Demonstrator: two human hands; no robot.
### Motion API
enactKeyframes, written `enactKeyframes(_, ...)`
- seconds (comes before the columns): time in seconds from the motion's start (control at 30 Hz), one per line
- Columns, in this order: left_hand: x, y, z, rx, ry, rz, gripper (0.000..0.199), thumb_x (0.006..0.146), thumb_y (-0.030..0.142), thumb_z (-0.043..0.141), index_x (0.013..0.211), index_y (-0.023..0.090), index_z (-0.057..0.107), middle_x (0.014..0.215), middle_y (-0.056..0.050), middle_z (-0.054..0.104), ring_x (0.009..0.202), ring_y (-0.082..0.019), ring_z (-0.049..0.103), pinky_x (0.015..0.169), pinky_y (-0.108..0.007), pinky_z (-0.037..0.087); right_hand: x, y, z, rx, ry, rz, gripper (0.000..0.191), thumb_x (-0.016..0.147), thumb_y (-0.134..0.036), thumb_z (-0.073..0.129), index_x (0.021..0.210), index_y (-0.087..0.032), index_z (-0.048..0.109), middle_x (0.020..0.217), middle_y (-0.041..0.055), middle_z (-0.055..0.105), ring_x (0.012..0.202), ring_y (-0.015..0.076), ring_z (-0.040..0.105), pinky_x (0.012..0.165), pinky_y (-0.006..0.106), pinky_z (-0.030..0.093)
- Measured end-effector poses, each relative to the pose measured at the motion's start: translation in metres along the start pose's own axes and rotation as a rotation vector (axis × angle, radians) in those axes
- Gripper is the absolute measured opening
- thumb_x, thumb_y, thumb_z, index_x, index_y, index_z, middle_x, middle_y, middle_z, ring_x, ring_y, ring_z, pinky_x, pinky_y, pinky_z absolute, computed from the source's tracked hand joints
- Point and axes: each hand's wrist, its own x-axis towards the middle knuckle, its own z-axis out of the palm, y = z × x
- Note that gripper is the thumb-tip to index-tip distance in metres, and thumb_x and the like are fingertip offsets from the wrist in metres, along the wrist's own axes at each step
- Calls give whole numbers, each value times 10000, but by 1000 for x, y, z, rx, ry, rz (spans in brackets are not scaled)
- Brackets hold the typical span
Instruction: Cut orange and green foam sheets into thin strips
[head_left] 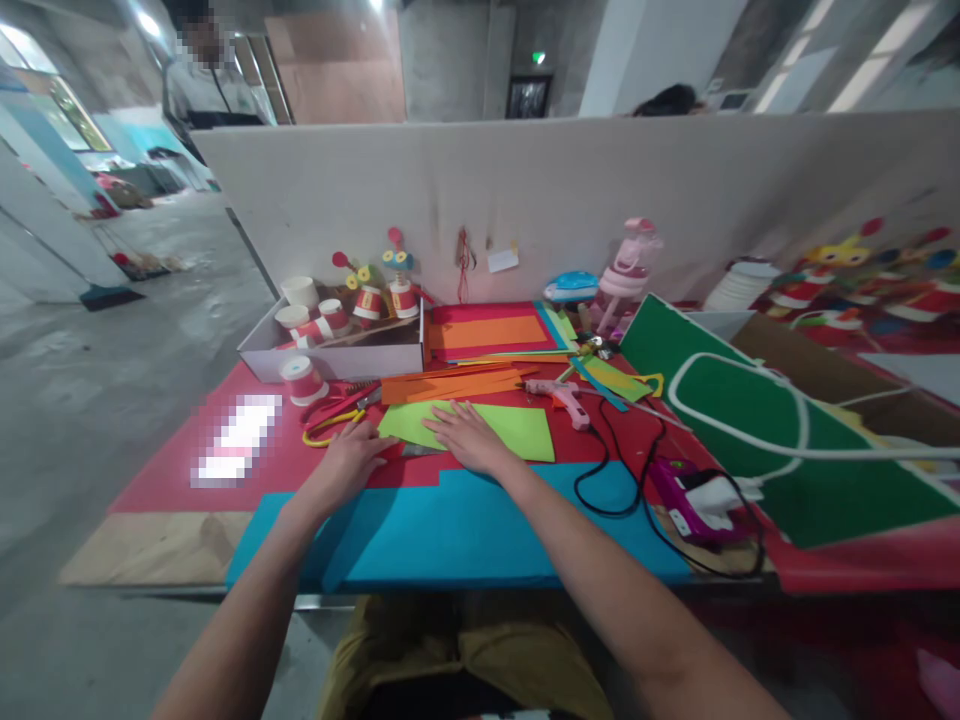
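A bright green sheet [525,430] lies at the middle of the red-covered table, partly over orange paper [420,388]. My right hand [465,435] rests on this sheet with its fingers spread flat. Beside the sheet's left end is my left hand [351,460], fingers apart and low over the red cover, close to the yellow-handled scissors [322,432]. What looks like a ruler [421,450] shows in part between the hands, under the sheet's lower edge. Blue paper [480,530] spreads along the front, beneath my forearms.
A white box [337,360] holds cups and cup figures at the back left; a cup [303,380] stands before it. Right of the sheet are a pink glue gun [562,400], black cord, purple power strip [694,505] and green board [750,430]. A person [214,90] stands beyond the partition.
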Motion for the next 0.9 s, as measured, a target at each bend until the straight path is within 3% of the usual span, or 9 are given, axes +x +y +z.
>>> enactKeyframes(0.13, -4, -5, -2, -18, 29, 16, 356, 948, 212, 464, 1219, 181, 694, 1018, -117, 603, 958, -243, 544, 897, -401, 452, 3, 0, -10, 75, -22, 4, 504, 1047, -406, 253, 1507, -284, 417, 1611, 25, 302, 1509, 290, 190, 1220, 533, 157)
enactKeyframes(0.27, -5, -13, -3, -8, 52, -15, 347, 945, 226, 476, 1211, 205, 697, 1017, -112, 598, 958, -244, 545, 876, -391, 457, -23, 32, -25, 56, -10, 52, 506, 1040, -416, 250, 1489, -291, 446, 1598, 22, 333, 1501, 311, 211, 1203, 586, 159)
enactKeyframes(0.4, -4, -16, -3, -8, 55, -46, 330, 930, 211, 494, 1189, 208, 699, 1035, -109, 603, 959, -239, 558, 880, -384, 457, -48, 58, -25, -19, -29, 107, 498, 1029, -378, 275, 1499, -310, 427, 1613, 3, 292, 1508, 320, 177, 1204, 584, 158)
enactKeyframes(0.67, 13, 13, 2, -26, 80, -50, 193, 870, 182, 579, 1050, 171, 649, 1032, -107, 645, 993, -269, 567, 883, -415, 454, -53, 56, -19, -40, 13, 96, 500, 1041, -436, 254, 1513, -342, 389, 1626, -19, 257, 1514, 293, 164, 1220, 534, 149)
enactKeyframes(0.9, 13, 20, 9, -31, 94, -31, 227, 904, 182, 529, 1081, 161, 671, 1029, -116, 651, 973, -255, 566, 893, -421, 452, -52, 59, -16, -55, 20, 88, 495, 1037, -491, 248, 1498, -390, 398, 1633, -42, 223, 1514, 310, 152, 1214, 556, 147)
